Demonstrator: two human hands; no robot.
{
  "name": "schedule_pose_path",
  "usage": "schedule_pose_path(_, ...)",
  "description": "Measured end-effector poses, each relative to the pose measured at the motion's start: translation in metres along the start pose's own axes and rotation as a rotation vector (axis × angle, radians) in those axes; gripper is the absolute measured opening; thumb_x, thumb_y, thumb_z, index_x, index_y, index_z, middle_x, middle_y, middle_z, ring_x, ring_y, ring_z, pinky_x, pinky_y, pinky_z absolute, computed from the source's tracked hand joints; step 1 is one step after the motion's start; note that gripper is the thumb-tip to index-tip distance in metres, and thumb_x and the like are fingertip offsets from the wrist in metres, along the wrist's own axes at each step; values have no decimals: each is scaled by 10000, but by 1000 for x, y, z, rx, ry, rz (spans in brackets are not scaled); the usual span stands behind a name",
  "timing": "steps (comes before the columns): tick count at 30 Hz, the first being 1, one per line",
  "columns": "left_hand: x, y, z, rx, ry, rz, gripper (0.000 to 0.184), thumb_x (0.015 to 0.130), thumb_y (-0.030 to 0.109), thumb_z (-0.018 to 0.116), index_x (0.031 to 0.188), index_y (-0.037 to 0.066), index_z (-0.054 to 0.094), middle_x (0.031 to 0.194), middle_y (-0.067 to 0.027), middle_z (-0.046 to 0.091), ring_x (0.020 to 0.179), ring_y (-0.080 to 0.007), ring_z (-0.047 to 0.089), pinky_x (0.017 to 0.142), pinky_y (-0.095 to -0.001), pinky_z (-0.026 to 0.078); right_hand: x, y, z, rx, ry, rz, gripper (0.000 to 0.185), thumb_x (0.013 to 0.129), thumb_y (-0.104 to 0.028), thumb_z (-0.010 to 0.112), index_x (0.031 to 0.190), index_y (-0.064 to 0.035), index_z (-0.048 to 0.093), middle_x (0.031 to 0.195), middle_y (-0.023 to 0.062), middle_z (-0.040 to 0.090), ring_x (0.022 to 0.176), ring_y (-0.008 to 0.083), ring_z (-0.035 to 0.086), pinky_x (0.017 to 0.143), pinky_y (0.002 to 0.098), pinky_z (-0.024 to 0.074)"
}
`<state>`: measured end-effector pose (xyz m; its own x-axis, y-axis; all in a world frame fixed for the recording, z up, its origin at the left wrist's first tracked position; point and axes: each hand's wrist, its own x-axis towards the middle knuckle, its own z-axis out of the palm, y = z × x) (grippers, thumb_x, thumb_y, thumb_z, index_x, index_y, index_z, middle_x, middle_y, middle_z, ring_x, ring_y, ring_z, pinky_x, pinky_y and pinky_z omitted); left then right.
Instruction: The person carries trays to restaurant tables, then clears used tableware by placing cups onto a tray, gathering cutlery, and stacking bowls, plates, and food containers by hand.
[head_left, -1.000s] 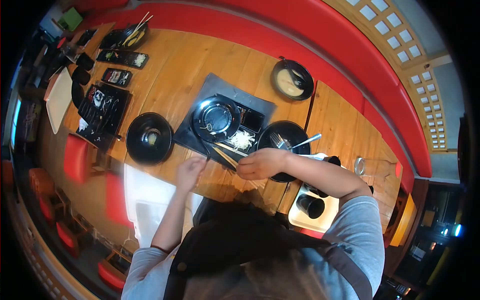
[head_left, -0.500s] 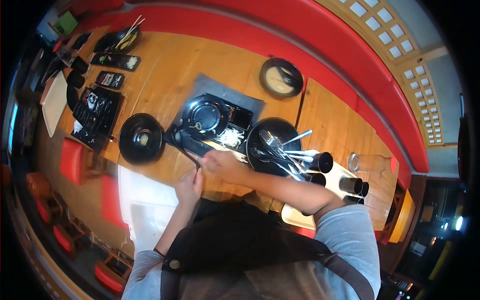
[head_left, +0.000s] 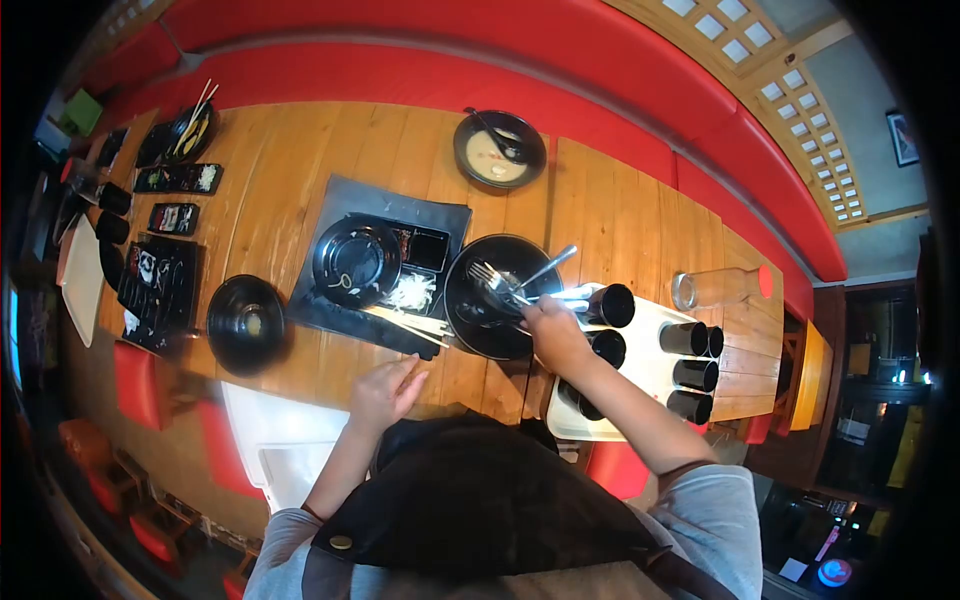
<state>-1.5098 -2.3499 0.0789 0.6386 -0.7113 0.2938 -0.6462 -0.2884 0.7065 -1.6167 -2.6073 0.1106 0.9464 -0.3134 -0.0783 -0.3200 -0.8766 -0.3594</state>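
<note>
My right hand [head_left: 553, 325] is closed around the handles of a bunch of cutlery [head_left: 510, 292] at the right side of a large black bowl [head_left: 465, 320]. Forks and dark spoons show in that bunch, partly hidden by my fingers. Near the table's front edge, my left hand [head_left: 388, 392] holds nothing, its fingers loosely apart. Just beyond it lies a black square tray [head_left: 335, 215], bearing a small black bowl [head_left: 340, 262], a sauce dish [head_left: 428, 250], white shreds [head_left: 410, 293] and wooden chopsticks [head_left: 412, 322].
A cream tray [head_left: 645, 345] with several black cups [head_left: 683, 338] stands to the right, a glass bottle [head_left: 725, 288] beyond it. A bowl of pale soup [head_left: 485, 160] sits at the back. A black bowl [head_left: 243, 345] and used dishes [head_left: 165, 285] are on the left.
My right hand has moved right, from beside my left hand to the cutlery in the large bowl. The black spoon between my hands has left my left hand, which has opened. The view has shifted.
</note>
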Motion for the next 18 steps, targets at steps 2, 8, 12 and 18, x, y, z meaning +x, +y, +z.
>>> schedule_pose_path(2,4,-5,0,-29,13,-23,227,707,98,677,912,9,640,713,-100,621,527,-202,570,493,-282,456,3,14,-1,-159,-67,-133,130,798,-143,558,811,-19,593,808,179,525,786,344,532,704,426,424)
schedule_pose_path(8,-8,-13,-7,3,87,-158,240,695,-2,585,923,36,647,741,-113,626,552,-232,582,520,-291,471,167,24,-44,74,147,-229,240,755,-212,615,729,26,597,757,245,554,783,401,549,698,453,455)
schedule_pose_path(12,-20,-9,-21,88,171,-168,218,707,-29,572,905,17,650,650,-98,609,506,-173,581,478,-250,457,302,37,-35,-67,143,-81,307,773,-250,593,956,-3,604,982,230,554,925,354,548,805,420,447)
schedule_pose_path(18,-62,-12,-44,174,332,-505,213,712,-22,556,896,30,649,694,-122,625,525,-216,589,513,-281,473,395,67,5,-156,-18,107,328,766,-305,605,951,-34,631,1143,200,503,1020,304,530,859,391,444)
